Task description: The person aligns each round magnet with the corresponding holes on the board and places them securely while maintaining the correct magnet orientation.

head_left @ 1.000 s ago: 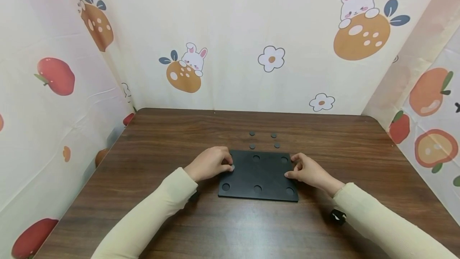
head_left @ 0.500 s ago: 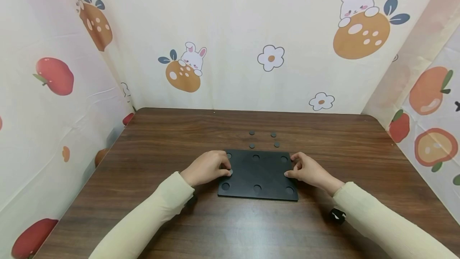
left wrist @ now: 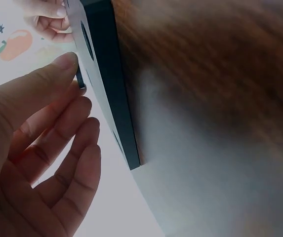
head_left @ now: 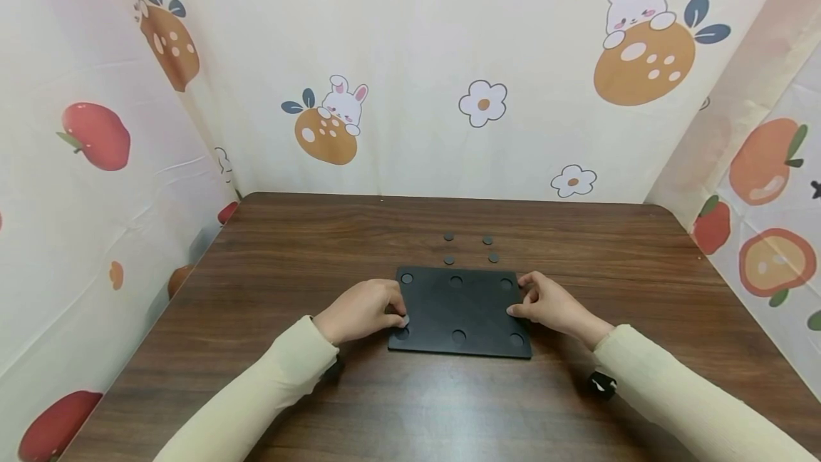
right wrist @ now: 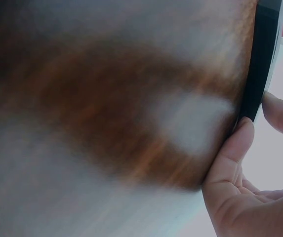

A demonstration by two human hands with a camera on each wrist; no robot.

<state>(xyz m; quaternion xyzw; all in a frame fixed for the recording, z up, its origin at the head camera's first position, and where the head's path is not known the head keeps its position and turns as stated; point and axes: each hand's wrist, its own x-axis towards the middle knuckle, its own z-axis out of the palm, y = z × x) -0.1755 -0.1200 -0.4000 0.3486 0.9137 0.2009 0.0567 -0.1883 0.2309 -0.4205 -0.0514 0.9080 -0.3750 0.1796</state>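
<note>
A flat black rectangular board (head_left: pixel 462 309) with several round recesses lies on the table. My left hand (head_left: pixel 362 310) pinches a small dark disc (left wrist: pixel 80 79) between thumb and forefinger. It holds the disc close above the near-left recess (head_left: pixel 402 334), tilted on edge in the left wrist view. My right hand (head_left: pixel 553 305) grips the board's right edge, with the thumb (right wrist: pixel 245 136) and a finger on either side of the edge in the right wrist view. The far-left recess (head_left: pixel 407 279) has a lighter rim; I cannot tell whether a disc fills it.
Several loose dark discs, such as the far-left one (head_left: pixel 449 237) and the near-right one (head_left: pixel 493 258), lie behind the board. The brown wood-grain table (head_left: pixel 308 234) reaches back to a printed curtain (head_left: pixel 410 34). Curtains hang at both sides too.
My left hand has moved toward the near-left corner of the board with the disc, uncovering the far-left recess. My right hand stays at the right edge.
</note>
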